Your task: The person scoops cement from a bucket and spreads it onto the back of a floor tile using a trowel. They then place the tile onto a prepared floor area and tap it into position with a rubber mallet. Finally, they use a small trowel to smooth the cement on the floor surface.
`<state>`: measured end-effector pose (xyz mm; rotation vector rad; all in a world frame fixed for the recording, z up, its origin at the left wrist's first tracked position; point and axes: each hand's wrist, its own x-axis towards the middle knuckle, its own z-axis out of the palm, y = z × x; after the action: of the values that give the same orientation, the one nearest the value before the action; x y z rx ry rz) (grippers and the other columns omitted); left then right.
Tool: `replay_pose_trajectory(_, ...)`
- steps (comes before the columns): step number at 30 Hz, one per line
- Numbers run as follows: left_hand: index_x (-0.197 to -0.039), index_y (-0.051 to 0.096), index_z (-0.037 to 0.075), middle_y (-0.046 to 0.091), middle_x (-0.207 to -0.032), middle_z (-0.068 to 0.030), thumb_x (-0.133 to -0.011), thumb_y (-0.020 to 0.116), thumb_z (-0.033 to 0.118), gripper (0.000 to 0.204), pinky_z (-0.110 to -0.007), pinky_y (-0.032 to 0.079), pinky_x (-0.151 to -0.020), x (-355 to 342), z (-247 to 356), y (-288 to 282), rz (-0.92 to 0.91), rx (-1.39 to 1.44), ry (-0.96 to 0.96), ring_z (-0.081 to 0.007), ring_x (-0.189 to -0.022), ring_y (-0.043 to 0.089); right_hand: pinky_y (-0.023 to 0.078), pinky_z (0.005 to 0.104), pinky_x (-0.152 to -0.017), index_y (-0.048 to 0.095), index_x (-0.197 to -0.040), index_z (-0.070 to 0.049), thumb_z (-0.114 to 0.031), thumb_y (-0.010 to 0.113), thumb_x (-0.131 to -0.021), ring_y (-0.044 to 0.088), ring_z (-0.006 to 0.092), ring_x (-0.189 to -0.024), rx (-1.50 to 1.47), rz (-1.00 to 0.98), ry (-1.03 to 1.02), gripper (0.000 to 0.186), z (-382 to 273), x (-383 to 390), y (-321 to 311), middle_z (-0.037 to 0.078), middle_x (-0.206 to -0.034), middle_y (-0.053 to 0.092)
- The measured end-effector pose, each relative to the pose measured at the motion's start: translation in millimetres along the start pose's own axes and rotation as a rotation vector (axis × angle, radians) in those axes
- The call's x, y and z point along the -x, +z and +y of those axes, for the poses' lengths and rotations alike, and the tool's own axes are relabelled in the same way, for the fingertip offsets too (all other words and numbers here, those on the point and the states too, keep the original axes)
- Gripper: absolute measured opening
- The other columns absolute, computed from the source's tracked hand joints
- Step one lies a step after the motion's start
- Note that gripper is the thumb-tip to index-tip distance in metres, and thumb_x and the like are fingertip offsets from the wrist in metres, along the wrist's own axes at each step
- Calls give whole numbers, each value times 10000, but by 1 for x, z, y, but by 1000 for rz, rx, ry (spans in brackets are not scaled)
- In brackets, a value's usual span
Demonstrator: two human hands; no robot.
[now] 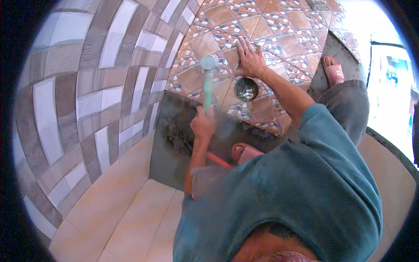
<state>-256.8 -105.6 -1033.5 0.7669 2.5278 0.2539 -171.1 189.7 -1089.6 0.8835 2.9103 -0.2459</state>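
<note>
Brown-and-white tiled wall left; bright glare right.

Floor tiles lay ahead, with a tiled wall along their left and a mortar bed behind them.
The mallet pointed forward from the left hand, its head over the floor tiles; to its right, the right hand rested on them, a round cup-like piece just behind it. The left slipper was by the mortar bed, a handle just to its left; the right slipper was farther forward, right of the floor tiles.
</note>
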Motion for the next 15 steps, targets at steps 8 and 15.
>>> replay_pose_trajectory(8,-1072,559,8,681,-828,-308,-1014,434,541,550,-619,504,-718,-18,-1,-13,-28,-53,63,-522,-802,661,244,709,-1127,166,-1582,5,-792,681,-702,173,355,-1544,-55,-77,19,1294,0,3,-10,186,-1676,140)
replay_pose_trajectory(15,-1072,555,15,681,-818,-305,-1019,401,564,573,-624,496,-709,28,-11,11,-17,37,-47,-528,-794,658,273,737,-1087,214,-1562,13,-772,719,-662,176,358,-1543,2,92,-16,1297,11,5,17,196,-1667,168)
